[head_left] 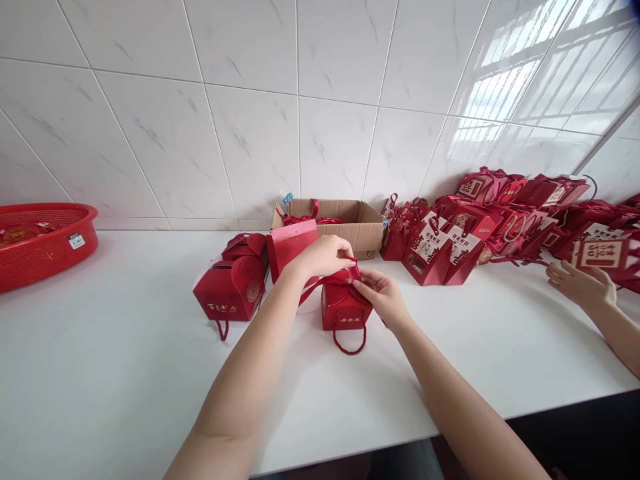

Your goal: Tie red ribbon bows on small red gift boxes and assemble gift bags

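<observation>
A small red gift box with white lettering and a rope handle hanging at its front stands on the white table before me. Over its top runs a red ribbon, one end trailing to the left. My left hand pinches the ribbon above the box. At the box's upper right, my right hand has thumb and fingers closed on the ribbon too. Just left of my left hand is a taller red box with a pink inner flap. Farther left sit red gift boxes with dark slots on top.
A cardboard carton with red ribbon inside stands against the tiled wall. Many red gift boxes crowd the right side, where another person's hand reaches in. A red plastic basket sits at the far left.
</observation>
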`<action>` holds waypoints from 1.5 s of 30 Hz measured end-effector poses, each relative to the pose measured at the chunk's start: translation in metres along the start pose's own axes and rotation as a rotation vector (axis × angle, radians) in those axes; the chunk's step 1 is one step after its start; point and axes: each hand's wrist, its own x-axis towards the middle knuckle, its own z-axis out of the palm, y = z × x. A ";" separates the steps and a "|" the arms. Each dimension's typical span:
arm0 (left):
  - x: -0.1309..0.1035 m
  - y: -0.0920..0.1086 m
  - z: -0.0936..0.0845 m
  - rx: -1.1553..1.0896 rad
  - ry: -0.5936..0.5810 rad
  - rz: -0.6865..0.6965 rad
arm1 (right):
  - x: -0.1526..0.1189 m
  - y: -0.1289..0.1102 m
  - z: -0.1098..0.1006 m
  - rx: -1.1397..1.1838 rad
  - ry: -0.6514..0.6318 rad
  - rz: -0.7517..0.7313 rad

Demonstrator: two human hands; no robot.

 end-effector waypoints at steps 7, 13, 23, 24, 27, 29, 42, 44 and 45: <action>-0.002 0.003 -0.001 0.013 -0.002 0.013 | -0.002 0.000 0.004 -0.062 0.106 0.020; -0.004 0.004 -0.005 0.037 -0.089 -0.015 | 0.000 0.004 0.004 -0.072 0.130 -0.011; -0.004 -0.011 -0.011 0.230 -0.296 -0.418 | -0.003 -0.005 0.004 -0.133 0.026 -0.108; -0.003 -0.011 -0.011 0.221 -0.308 -0.414 | -0.003 -0.006 0.004 -0.125 0.018 -0.102; -0.003 -0.013 -0.012 0.183 -0.343 -0.383 | -0.004 -0.009 0.004 -0.132 0.044 -0.080; -0.006 -0.014 -0.016 0.158 -0.334 -0.351 | -0.006 -0.013 0.004 -0.175 0.086 -0.058; -0.021 0.032 -0.011 -0.189 -0.256 0.030 | -0.013 -0.020 0.007 -0.642 0.127 -0.275; -0.014 0.032 0.000 -0.246 -0.202 0.014 | -0.014 -0.021 0.007 -0.689 0.089 -0.351; -0.010 0.030 0.005 -0.270 -0.179 0.006 | -0.014 -0.021 0.007 -0.678 0.083 -0.358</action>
